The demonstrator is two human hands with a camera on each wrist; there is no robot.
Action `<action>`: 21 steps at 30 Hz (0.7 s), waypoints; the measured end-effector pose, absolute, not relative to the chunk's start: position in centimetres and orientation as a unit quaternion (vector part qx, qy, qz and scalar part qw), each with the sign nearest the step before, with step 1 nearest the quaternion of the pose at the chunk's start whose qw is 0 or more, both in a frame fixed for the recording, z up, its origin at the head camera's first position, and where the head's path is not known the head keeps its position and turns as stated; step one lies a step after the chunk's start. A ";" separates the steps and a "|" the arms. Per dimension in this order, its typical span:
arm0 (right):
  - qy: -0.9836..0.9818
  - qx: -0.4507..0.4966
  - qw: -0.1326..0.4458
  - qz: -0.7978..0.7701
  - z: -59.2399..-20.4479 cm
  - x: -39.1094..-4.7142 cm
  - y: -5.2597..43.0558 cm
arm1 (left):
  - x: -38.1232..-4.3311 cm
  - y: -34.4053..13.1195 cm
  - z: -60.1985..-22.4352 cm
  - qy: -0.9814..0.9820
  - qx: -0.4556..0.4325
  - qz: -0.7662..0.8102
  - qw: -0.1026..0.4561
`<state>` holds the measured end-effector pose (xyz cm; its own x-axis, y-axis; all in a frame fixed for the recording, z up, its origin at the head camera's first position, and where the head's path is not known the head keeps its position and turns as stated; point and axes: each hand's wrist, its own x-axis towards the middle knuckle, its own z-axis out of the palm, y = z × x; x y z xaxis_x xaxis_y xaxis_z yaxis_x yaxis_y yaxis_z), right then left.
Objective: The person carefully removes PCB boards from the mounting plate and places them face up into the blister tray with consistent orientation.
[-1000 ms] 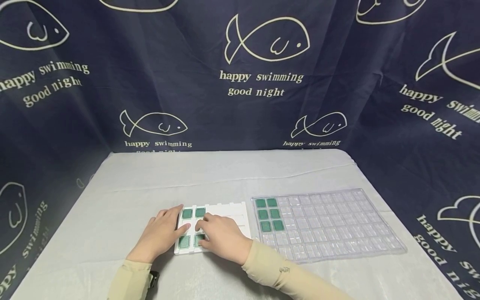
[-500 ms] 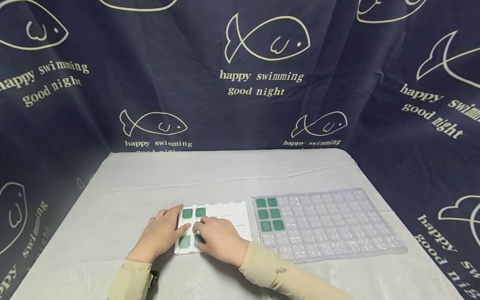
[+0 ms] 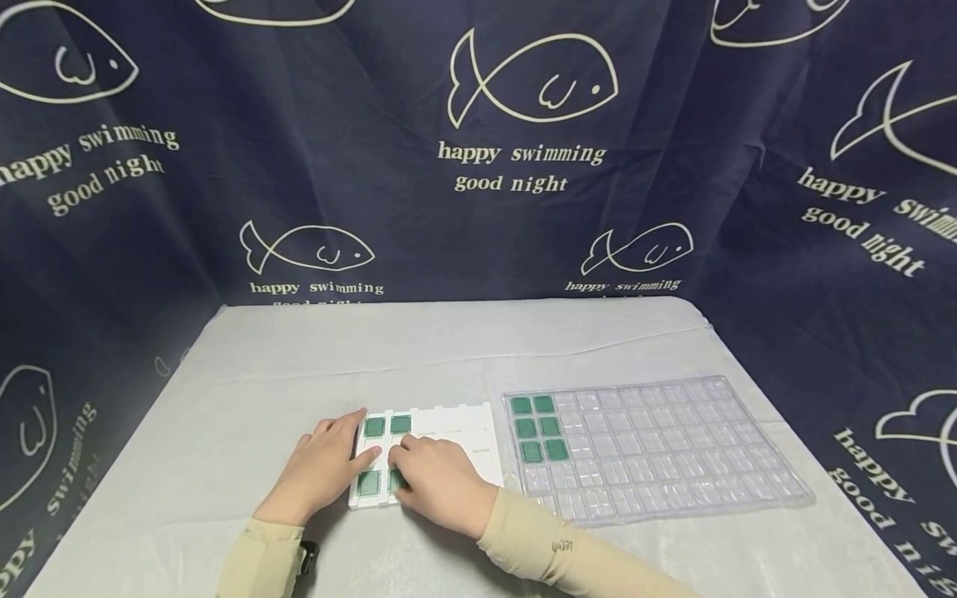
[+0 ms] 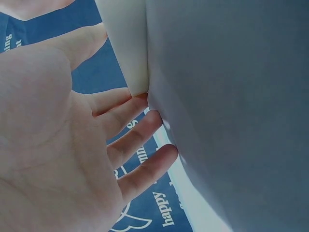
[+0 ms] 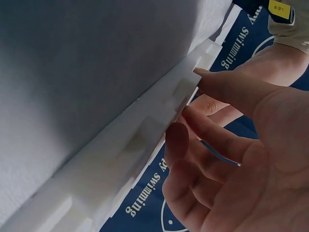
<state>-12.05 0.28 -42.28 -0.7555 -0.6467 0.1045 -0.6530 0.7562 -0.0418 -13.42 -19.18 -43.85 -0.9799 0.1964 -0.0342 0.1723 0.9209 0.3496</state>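
Observation:
A white tray [image 3: 458, 420] lies on the table with green square chips with a fine grid in its left part, among them a lower-left chip [image 3: 369, 482]. My left hand [image 3: 321, 461] rests along its left edge, thumb on the top face, fingers extended toward the far corner. My right hand [image 3: 444, 482] bends over the tray with its thumb and forefinger at opposite edges of a green chip [image 3: 396, 479] in the second column, partly covering it. In the right wrist view, the thumb [image 5: 212, 79] and curled fingers meet the tray's surface; the chip is hidden there.
A clear plastic tray [image 3: 658, 440] with rows of compartments lies right of the white tray. Several green chips [image 3: 549, 426] fill its upper-left compartments. Under both is a pale tablecloth [image 3: 419, 340], and a dark blue curtain with fish drawings [image 3: 478, 232] stands behind.
My right hand shifts slightly left and back, its fingers drawing a little closer together over the second-column chip. The left hand and both trays stay in place.

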 end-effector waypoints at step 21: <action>-0.935 0.348 0.051 0.038 -42.4 -12.0 0.3 | -13.6 -19.4 -44.2 0.979 0.095 0.176 0.030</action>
